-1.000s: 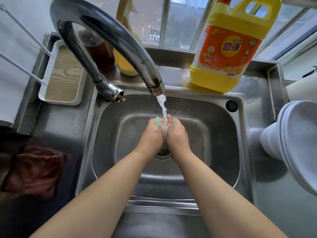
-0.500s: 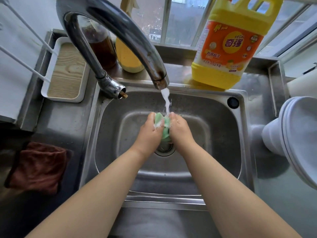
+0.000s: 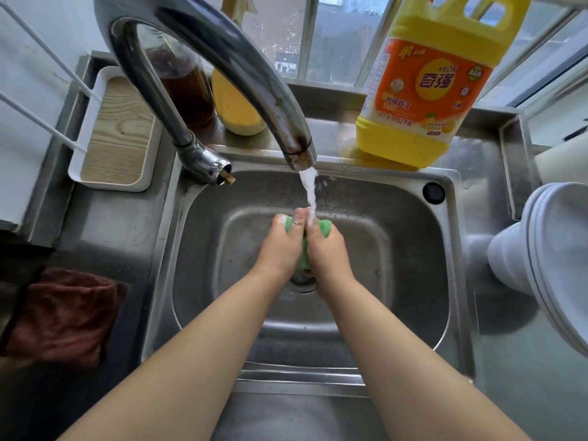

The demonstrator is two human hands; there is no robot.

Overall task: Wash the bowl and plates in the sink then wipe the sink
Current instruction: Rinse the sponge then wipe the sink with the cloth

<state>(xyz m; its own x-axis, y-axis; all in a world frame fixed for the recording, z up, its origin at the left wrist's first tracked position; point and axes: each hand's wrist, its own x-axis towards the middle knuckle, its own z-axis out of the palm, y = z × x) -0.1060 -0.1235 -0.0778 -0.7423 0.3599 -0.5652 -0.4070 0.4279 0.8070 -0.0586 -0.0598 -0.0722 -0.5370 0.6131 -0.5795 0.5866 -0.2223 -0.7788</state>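
Vs 0.5 s ago: sponge (image 3: 324,226) spread wider under stream, both hands nudged up toward tap (image 3: 296,154). L hand (image 3: 281,246) + R hand (image 3: 327,249) fingers curled tight round sponge, squeezing, above drain in sink (image 3: 413,281). Sponge long axis runs L–R. Washed plates (image 3: 560,259) on worktop, right; R hand nearer

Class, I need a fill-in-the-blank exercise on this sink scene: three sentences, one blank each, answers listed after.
1. Both hands, the left hand and the right hand, squeeze a soft ____ sponge under the running water.
2. The yellow plastic detergent jug stands behind the steel ____.
3. The dark red cloth lies on the counter on the ____ side.

Answers: green; sink; left
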